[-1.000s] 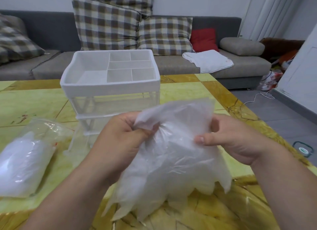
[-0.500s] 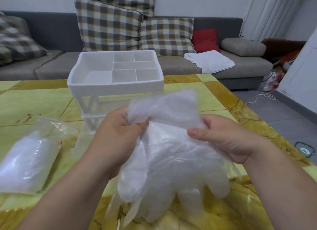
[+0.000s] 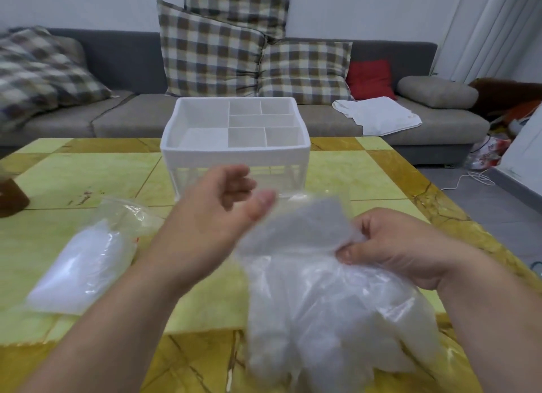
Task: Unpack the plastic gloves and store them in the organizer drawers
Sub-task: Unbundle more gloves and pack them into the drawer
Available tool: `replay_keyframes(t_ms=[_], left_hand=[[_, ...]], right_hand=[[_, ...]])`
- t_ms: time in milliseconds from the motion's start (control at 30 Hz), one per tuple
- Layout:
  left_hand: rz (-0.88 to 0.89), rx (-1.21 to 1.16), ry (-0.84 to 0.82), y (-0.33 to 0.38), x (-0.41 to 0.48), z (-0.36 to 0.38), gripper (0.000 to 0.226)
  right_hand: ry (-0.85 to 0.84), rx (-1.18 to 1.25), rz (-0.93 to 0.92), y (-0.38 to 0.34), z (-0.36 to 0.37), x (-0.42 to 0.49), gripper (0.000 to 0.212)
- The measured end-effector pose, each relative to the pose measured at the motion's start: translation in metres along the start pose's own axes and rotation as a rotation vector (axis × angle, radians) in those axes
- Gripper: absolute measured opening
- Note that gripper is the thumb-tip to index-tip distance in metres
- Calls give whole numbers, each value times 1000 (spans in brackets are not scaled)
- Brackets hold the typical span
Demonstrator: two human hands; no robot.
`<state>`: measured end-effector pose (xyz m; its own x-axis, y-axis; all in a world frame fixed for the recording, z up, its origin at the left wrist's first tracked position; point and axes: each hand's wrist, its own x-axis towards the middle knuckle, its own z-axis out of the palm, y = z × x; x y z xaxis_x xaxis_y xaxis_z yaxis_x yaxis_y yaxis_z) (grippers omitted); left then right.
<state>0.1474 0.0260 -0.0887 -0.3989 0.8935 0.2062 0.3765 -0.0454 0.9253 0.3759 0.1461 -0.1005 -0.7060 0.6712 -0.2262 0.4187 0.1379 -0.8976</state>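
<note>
A bundle of clear plastic gloves [image 3: 316, 298] hangs over the yellow table [image 3: 88, 175], glove fingers pointing down. My right hand [image 3: 393, 246] pinches its upper right edge. Just left of the bundle, my left hand [image 3: 217, 213] is off the plastic, fingers loosely curled and blurred. The white organizer [image 3: 234, 155] stands behind my hands; its top tray has several dividers, and its clear drawers are partly hidden by my left hand. At the left, a sealed bag of gloves [image 3: 85, 263] lies on the table.
A brown object [image 3: 11, 199] sits at the table's left edge. Behind the table stands a grey sofa [image 3: 123, 119] with checked cushions, a red cushion and a white cloth [image 3: 378, 115]. Floor with a white cable [image 3: 472, 179] lies to the right.
My left hand has let go of the glove bundle and lifted away to the left. The bundle now hangs from my right hand alone, lower and further right.
</note>
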Motion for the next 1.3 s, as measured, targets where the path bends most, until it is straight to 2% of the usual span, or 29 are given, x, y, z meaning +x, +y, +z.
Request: replay_keyframes(t_ms=[67,100,167,267,300,400,533,600,667,767,833,900,933,1000,1100,1200,1300], left_hand=[[73,241,-218,5,-8,6,99],[90,347,-271,5,-10,9,103],[69,424,-354,4,-13,13,84],[-44,325,-433,-3,-11,6,18],[-81,301,-454,-5,-11,3,9],[-100,294,-470,-5,-12,-9,17],[-56,228,-325,5,-11,-32,6],[-10,158,-187,11,-8,-45,9],[82,73,-74,20,-8,-52,13],[245,-10,87,31,-6,-44,16],[272,-70,222,29,3,-34,17],[216,-51,334,15,15,-23,7],[153,-21,371,5,21,-18,7],[27,4,423,-15,28,-9,20],[-86,72,428,-35,32,-5,20],[-125,288,362,-48,37,-13,13],[-100,438,262,-53,38,-19,15]], right_hand=[[-64,-56,-33,-7,5,-1,20],[-104,-76,-48,-11,8,-1,18],[-180,-109,-71,-16,11,0,18],[-220,-172,-97,-20,16,4,9],[-225,-196,-99,-21,18,6,8],[-199,-247,-112,-25,23,11,13],[-125,-119,-125,-39,14,9,26],[58,-50,-162,-45,8,9,34],[325,-20,-250,-51,5,10,33],[846,-181,-446,-64,10,9,30],[1151,-272,-581,-75,19,1,37],[1255,-318,-711,-85,39,-7,43],[1221,-349,-762,-89,52,-7,42],[992,-371,-761,-91,74,1,33],[599,-485,-431,-69,92,35,22],[394,-638,-211,-43,96,62,24],[275,-683,-189,-37,94,70,27]])
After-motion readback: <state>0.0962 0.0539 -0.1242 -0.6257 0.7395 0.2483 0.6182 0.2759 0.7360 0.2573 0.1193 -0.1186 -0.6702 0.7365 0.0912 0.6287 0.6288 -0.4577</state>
